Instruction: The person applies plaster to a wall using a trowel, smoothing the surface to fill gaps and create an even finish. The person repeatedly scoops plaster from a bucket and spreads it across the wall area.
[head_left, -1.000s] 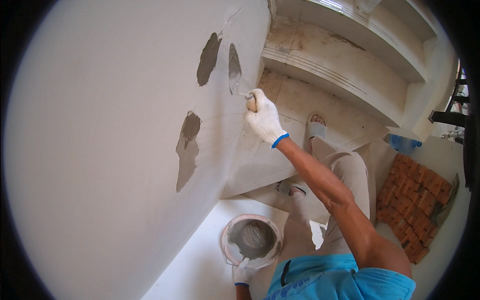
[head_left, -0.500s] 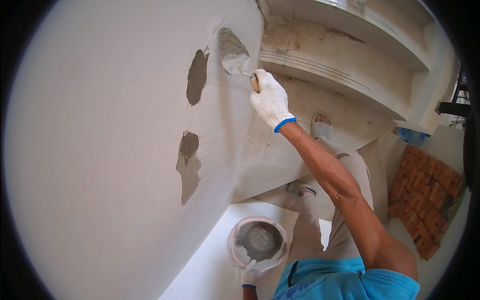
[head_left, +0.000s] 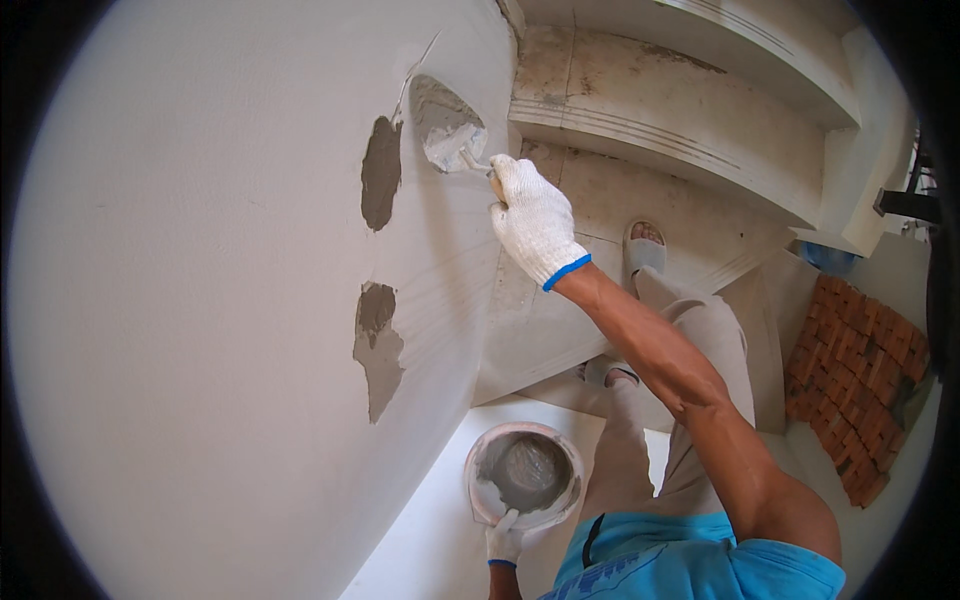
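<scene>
My right hand (head_left: 538,215), in a white knit glove with a blue cuff, grips the handle of a trowel (head_left: 447,128). Grey mortar coats the trowel's blade, which is beside the pale wall (head_left: 250,350); whether it touches I cannot tell. A thin crack runs up from near the blade. Left of the blade is a dark mortar patch (head_left: 381,173), with a second, partly dried patch (head_left: 378,350) lower down. Below, my gloved left hand (head_left: 504,538) holds the rim of a bucket (head_left: 480,510) with wet grey mortar inside, its thumb over the edge.
Curved stair steps (head_left: 640,130) rise at the top right. My sandalled feet stand on the stairs. A stack of red-brown bricks or tiles (head_left: 855,375) lies at the right, near a blue container (head_left: 826,257). A white surface (head_left: 420,530) lies under the bucket.
My right hand and the trowel have shifted slightly down and left in the view. The wall patches and bucket have also shifted a little in the picture. Both grips stay the same.
</scene>
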